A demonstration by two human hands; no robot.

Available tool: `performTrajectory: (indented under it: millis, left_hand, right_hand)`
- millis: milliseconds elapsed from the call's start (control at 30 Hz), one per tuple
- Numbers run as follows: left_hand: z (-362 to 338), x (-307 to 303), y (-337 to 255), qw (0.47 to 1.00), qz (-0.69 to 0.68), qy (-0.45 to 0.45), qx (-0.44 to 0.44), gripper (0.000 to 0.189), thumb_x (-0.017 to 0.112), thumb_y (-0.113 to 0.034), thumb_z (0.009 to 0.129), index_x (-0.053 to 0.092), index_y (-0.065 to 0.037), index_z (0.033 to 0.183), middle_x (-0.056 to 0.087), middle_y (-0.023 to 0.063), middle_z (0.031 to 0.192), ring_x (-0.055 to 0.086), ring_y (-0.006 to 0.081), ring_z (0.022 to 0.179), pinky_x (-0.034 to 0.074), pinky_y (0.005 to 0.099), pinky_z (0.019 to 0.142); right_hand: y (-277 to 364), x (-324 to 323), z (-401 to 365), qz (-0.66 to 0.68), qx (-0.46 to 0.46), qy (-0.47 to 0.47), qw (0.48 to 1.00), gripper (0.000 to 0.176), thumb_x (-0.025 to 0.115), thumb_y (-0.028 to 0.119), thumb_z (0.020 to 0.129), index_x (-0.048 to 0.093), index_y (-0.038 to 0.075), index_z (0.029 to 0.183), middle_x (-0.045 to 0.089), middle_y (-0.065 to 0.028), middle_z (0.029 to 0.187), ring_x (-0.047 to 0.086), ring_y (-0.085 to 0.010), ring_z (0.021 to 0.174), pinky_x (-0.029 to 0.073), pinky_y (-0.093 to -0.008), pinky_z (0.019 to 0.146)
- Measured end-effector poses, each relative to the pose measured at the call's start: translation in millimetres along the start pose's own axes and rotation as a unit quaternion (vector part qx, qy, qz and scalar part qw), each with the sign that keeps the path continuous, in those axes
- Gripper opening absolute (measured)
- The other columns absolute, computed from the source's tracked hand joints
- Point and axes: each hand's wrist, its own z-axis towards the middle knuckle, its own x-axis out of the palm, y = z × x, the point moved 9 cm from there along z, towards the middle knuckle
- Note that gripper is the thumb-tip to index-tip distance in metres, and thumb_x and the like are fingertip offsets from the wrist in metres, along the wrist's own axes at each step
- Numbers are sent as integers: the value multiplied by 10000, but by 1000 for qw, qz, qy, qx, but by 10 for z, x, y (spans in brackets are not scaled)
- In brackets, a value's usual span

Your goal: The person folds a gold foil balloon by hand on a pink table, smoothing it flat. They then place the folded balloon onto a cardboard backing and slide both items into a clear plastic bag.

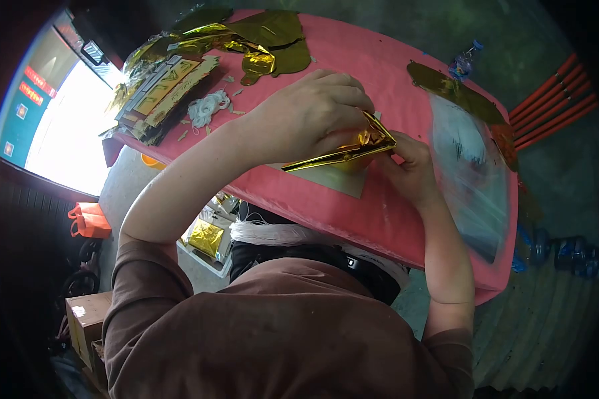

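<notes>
A folded gold foil balloon (339, 158), flat and shiny, is between my two hands above the near edge of the table. My left hand (316, 110) reaches across from the left with its fingers curled over the foil's top side, hiding part of it. At the foil's right corner, my right hand (411, 167) pinches it between thumb and fingers. Beneath the foil lies a pale flat sheet (353, 185) on the pink tablecloth (379, 219).
Flat gold foil pieces (273, 40) lie at the back, near stacked printed cards (163, 93) and white string (209, 106). Clear plastic bags (472, 199) cover the right side, with a bottle (462, 63) behind. White strands (266, 233) lie over my lap; a bin (206, 256) stands below.
</notes>
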Motion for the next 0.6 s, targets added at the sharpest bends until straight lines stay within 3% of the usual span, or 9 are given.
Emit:
performTrajectory:
  millis: [33,100,233,333,400,600]
  left_hand:
    - [-1,9,18,1000,-1,0,1,183,620,-148,752,641,-25,887,596,100,1023,530,256,980,415,377,875]
    - [-3,31,126,995,-92,1,-27,197,589,-125,759,634,-7,910,610,119,992,535,275,959,419,380,874]
    - [4,4,144,988,-140,51,-31,240,603,-56,745,629,12,973,604,129,1000,549,280,979,437,379,862]
    - [18,19,125,984,-162,63,-51,254,625,-69,733,632,14,972,601,139,1007,564,265,957,460,361,832]
    - [3,12,187,986,-151,31,-69,247,633,-173,734,644,15,893,634,114,888,570,254,903,476,356,779]
    - [-2,99,376,969,-187,81,-142,221,614,-154,753,655,-2,908,641,121,860,616,231,783,497,328,707]
  right_hand:
    - [-9,9,-4,-10,6,10,1000,231,600,-65,738,628,-7,959,651,-102,884,636,-186,782,483,-274,677]
    - [-56,8,-14,-15,18,10,1000,225,602,-59,746,631,-6,963,652,-99,882,634,-173,774,483,-266,675]
    - [-95,20,-12,27,54,12,998,197,604,-36,777,640,1,967,654,-86,877,624,-130,741,481,-246,663]
    - [-148,35,-20,67,80,15,994,185,601,-20,796,642,5,974,655,-68,871,610,-104,730,479,-240,657]
    - [-189,53,-29,82,93,19,992,185,604,-15,796,641,1,976,655,-58,859,604,-95,728,478,-240,656]
    - [-247,112,-61,119,146,48,981,177,611,3,801,635,-12,975,649,-23,819,584,-60,734,473,-225,658]
